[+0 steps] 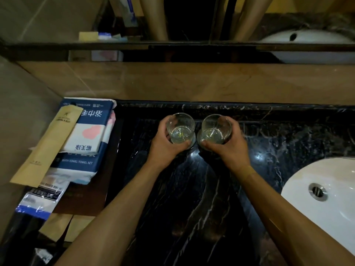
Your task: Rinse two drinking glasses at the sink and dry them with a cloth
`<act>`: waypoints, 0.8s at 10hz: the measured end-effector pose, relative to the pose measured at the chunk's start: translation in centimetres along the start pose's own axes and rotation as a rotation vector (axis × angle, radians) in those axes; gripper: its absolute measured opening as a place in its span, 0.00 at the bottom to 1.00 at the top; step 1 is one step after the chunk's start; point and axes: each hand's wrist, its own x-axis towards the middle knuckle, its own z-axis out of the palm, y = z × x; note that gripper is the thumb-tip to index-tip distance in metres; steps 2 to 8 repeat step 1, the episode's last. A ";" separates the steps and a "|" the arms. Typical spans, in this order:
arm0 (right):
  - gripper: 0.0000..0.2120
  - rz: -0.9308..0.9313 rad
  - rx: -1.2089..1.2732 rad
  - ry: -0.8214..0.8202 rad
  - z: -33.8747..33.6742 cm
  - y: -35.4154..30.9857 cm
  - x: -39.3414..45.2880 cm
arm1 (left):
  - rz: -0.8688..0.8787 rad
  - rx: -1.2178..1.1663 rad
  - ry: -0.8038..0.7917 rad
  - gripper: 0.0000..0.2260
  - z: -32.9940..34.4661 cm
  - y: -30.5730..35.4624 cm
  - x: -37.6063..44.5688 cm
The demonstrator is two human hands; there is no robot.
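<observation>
My left hand [166, 143] grips the left glass [180, 128], fingers curled round its far side and thumb along the near base. My right hand [228, 145] grips the right glass [216, 129] the same way, fingers wrapped over its right side, thumb at the near base. Both glasses stand upright, side by side and nearly touching, near the back edge of the black marble counter [192, 198]. They seem to sit on the counter or on small round coasters; I cannot tell for sure which. Each is clear, and something pale shows at the bottom; whether that is liquid or only the thick base, I cannot tell.

The white sink [330, 208] lies well apart to my right, at the frame's edge, with its metal drain [318, 191] showing. To my left, beside the counter, lies a stack of packets: a blue and white towel set pack [86, 131], a tan paper sleeve [48, 144] lying slantwise over it, and a clear plastic packet [42, 198] nearer me. Behind the counter runs a tan stone upstand [192, 81], and above it a mirror [192, 18] that reflects my forearms and the sink
</observation>
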 end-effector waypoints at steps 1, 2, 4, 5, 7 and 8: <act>0.48 0.040 -0.012 -0.016 -0.3 -0.3 -0.7 | -0.041 0.011 0.011 0.45 -0.5 0.2 -1.0; 0.48 0.040 -0.012 -0.016 -0.3 -0.3 -0.7 | -0.041 0.011 0.011 0.45 -0.5 0.2 -1.0; 0.48 0.040 -0.012 -0.016 -0.3 -0.3 -0.7 | -0.041 0.011 0.011 0.45 -0.5 0.2 -1.0; 0.48 0.040 -0.012 -0.016 -0.3 -0.3 -0.7 | -0.041 0.011 0.011 0.45 -0.5 0.2 -1.0; 0.48 0.040 -0.012 -0.016 -0.3 -0.3 -0.7 | -0.041 0.011 0.011 0.45 -0.5 0.2 -1.0; 0.48 0.040 -0.012 -0.016 -0.3 -0.3 -0.7 | -0.041 0.011 0.011 0.45 -0.5 0.2 -1.0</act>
